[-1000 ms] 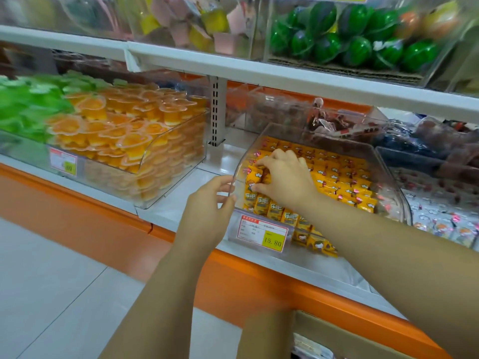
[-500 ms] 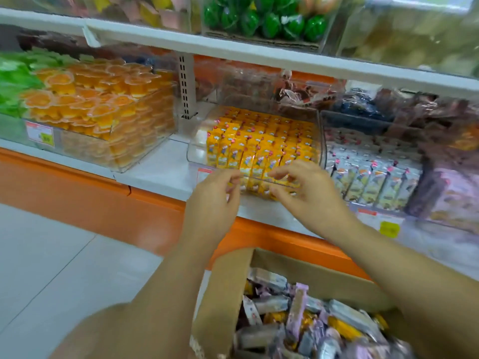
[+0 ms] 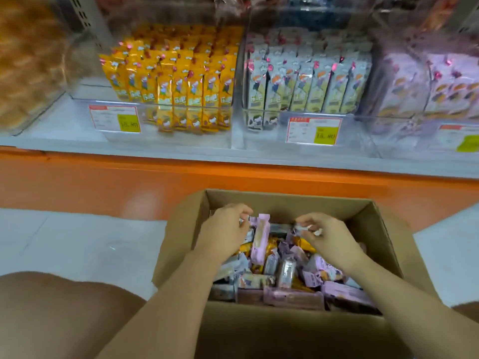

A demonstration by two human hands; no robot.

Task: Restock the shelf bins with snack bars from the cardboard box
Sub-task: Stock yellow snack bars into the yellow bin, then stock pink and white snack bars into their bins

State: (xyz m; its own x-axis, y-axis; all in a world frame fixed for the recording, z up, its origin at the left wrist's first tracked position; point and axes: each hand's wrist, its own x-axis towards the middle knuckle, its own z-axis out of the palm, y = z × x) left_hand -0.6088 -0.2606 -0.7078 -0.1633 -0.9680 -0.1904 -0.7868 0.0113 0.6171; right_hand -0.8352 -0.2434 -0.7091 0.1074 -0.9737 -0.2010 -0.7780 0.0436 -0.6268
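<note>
Both grips down in cardboard box (image 3: pixel 285 203): right grip (image 3: pixel 329 237) pinched on the wrapper end of one snack bar (image 3: pixel 309 229) to lift it off the loose pile (image 3: pixel 285 275), left grip (image 3: pixel 225 229) curled beside the upright pink bar (image 3: pixel 260 239) between them, can't tell if it's clamped on anything. Box walls close outboard of each grip, so likely exit is straight up; shelf bins (image 3: pixel 181 139) ahead of both grips

Three white price labels with red tops and yellow-green price patches stand in a row across the far side: the left label (image 3: pixel 115 118), the middle label (image 3: pixel 313 130), and the right label (image 3: pixel 464 138), cut off by the frame edge. Below them a glossy orange base panel (image 3: pixel 103 177) meets the pale tiled floor (image 3: pixel 77 242). A slotted grey upright (image 3: pixel 83 14) rises at far left. A bare knee (image 3: pixel 59 314) fills the near left corner.
</note>
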